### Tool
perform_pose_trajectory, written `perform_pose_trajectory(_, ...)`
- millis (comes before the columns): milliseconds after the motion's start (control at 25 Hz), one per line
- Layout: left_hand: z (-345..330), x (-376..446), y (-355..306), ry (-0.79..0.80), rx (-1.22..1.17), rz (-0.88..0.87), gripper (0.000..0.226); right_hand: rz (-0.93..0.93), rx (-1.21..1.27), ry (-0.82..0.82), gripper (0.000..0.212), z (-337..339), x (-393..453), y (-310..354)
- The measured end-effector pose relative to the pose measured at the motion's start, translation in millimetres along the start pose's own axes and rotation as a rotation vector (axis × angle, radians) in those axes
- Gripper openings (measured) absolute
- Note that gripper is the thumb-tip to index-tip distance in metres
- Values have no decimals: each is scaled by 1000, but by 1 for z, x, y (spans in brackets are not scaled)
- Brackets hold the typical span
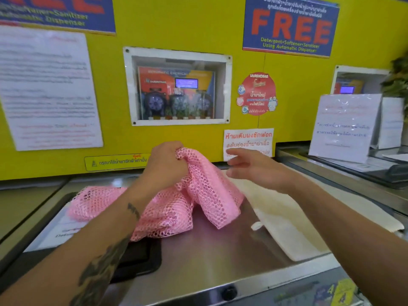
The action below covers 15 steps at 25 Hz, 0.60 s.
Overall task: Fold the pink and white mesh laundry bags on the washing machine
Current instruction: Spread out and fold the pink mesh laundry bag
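Gripping a bunched corner of the pink mesh bag [176, 202], the left hand [166, 165] is closed in a fist and lifts that part of the cloth above the washing machine top [220, 250]. The rest of the pink bag trails down from the fist and lies crumpled on the steel surface, spreading to the left and partly covering a black panel [141, 259] set into the top. One flap of the mesh hangs down on the right side of the fist, its lower edge resting on the metal.

The right hand [254, 171] is open, fingers spread and slightly blurred, held in the air just beside the lifted mesh and not touching it. It holds nothing.

The white bag [284, 230] lies flat on the right part of the machine top, under and beyond the right forearm. Its near left edge shows a small white tab [257, 226]. It lies just beside the pink bag; whether the two touch cannot be told.

Behind the machine rises a yellow wall [194, 27] with a framed window [177, 87] onto a dispenser unit, a blue sign [291, 25] reading FREE, and a white printed notice [47, 91] on the left.
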<state>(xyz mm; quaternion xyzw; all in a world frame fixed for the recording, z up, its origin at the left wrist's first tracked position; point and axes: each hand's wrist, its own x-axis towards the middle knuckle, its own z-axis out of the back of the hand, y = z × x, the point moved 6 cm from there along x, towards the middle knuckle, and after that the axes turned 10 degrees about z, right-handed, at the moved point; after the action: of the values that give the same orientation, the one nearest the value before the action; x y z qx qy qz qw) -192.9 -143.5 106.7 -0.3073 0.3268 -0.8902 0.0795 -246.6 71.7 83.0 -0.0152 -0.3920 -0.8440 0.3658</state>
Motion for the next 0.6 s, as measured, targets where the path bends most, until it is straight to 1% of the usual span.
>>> perform_pose_trajectory(40, -3, -2, 2, 14, -98, 59, 14, 5, 22, 83, 81, -19, 7, 13)
perform_pose_trajectory(80, -8, -3, 1, 37, -210, 109, 19, 21, -4, 129, 84, -35, 15, 20)
perform_pose_trajectory(120, -12, -4, -1, 60, -315, 131, 24, 49, -49, 116, 80, -46, 24, 20)
perform_pose_trajectory(160, -15, -4, -6, 81, -390, 128, 28, 96, -79, 43, 67, -46, 32, 18)
perform_pose_trajectory(200, -16, -4, -13, 109, -436, 110, 30, 144, -92, -64, 54, -34, 39, 18)
perform_pose_trajectory(240, -18, -4, -21, 149, -469, 86, 31, 194, -100, -172, 44, -16, 42, 18)
perform_pose_trajectory(280, -20, -4, -29, 196, -486, 56, 34, 235, -128, -279, 39, 9, 40, 18)
perform_pose_trajectory(360, -24, -5, -36, 267, -398, 3, 38, 307, -302, -482, 34, 62, 32, 15)
perform_pose_trajectory(400, -27, -7, -36, 299, -305, -15, 39, 303, -452, -553, 34, 84, 24, 7)
perform_pose_trajectory(440, -29, -10, -33, 338, -202, -24, 39, 252, -628, -562, 35, 98, 19, -8)
perform_pose_trajectory(480, -33, -14, -29, 385, -101, -24, 38, 168, -791, -495, 36, 104, 14, -29)
perform_pose_trajectory(520, -35, -19, -22, 422, 0, -23, 38, 59, -902, -375, 36, 102, 9, -55)
perform_pose_trajectory(600, -33, -26, -8, 451, 186, -37, 40, -187, -996, -102, 24, 97, -6, -105)
